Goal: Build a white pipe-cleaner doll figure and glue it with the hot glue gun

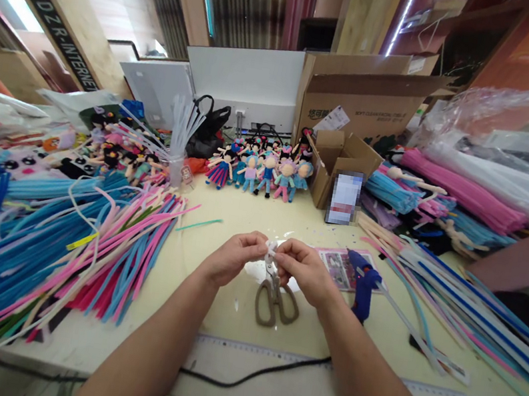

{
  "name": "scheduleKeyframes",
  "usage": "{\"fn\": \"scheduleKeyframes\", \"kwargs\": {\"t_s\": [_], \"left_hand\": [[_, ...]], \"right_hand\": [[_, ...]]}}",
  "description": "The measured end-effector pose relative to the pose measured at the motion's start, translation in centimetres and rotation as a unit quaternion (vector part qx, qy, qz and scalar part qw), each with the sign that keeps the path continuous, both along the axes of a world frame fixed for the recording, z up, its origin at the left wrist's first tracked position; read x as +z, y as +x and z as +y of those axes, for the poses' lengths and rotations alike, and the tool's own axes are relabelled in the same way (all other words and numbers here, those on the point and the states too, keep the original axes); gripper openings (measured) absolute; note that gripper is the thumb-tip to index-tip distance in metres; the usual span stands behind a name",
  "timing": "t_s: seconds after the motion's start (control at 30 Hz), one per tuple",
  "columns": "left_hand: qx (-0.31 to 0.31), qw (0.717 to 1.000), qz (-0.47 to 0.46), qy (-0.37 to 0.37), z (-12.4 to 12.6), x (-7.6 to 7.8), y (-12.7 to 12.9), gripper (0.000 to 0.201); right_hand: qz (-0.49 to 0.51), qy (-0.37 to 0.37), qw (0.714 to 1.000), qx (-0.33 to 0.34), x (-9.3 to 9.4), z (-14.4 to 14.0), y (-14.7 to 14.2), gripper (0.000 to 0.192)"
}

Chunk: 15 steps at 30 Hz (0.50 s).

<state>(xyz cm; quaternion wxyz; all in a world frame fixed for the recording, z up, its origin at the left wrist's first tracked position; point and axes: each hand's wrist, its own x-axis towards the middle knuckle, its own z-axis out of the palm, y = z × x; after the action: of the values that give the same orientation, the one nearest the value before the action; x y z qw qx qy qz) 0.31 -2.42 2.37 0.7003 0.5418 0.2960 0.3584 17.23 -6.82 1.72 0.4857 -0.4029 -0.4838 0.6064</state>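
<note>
Held between both hands above the middle of the cream table (pixel 213 264): a small white piece (pixel 270 248), too small and too covered to identify. Pinched on one side by the fingertips of the left hand (pixel 233 257), on the other by those of the right hand (pixel 303 271), the two hands drawn close together with fingers curled inward. Kept just above a pair of scissors (pixel 277 298) with tan handles, flat on the table directly beneath the hands, blades pointing away and partly hidden behind the fingers.

Lay just right of the right hand: a blue glue gun (pixel 362 283), nose toward the far side, partly over a printed card (pixel 338 266) whose writing could not be made out. Ran along the near edge under both forearms: a ruler (pixel 239 349), crossed by a black cable (pixel 260 373).

Spread well to the left: a wide heap of blue, pink and white pipe cleaners (pixel 65 239). Stacked to the right: bundles of pink and blue stems (pixel 462 197), some in clear plastic. Stood in a row at the back: small dolls (pixel 261 170) in coloured dresses, beside an open cardboard box (pixel 362 99).

Printed on the box flap, upside down: a line of dark characters, unreadable. Lettered on a dark slanted beam (pixel 47 6) at upper left: "R-INTERNET", preceded by a few unclear letters. Blurred out near the box: a small upright label (pixel 344 198).
</note>
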Motion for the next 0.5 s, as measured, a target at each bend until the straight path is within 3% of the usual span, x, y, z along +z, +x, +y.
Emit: {"fn": "scheduleKeyframes", "kwargs": {"t_s": [0.27,0.5], "left_hand": [[0.017,0.999,-0.01,-0.049,0.09,0.17,0.02,0.026],[0.011,0.999,-0.001,-0.048,0.06,0.02,0.15,0.027]], "right_hand": [[-0.01,-0.006,1.0,0.008,0.31,-0.05,-0.04,0.032],[-0.046,0.025,0.999,-0.001,0.03,-0.13,-0.15,0.026]]}}
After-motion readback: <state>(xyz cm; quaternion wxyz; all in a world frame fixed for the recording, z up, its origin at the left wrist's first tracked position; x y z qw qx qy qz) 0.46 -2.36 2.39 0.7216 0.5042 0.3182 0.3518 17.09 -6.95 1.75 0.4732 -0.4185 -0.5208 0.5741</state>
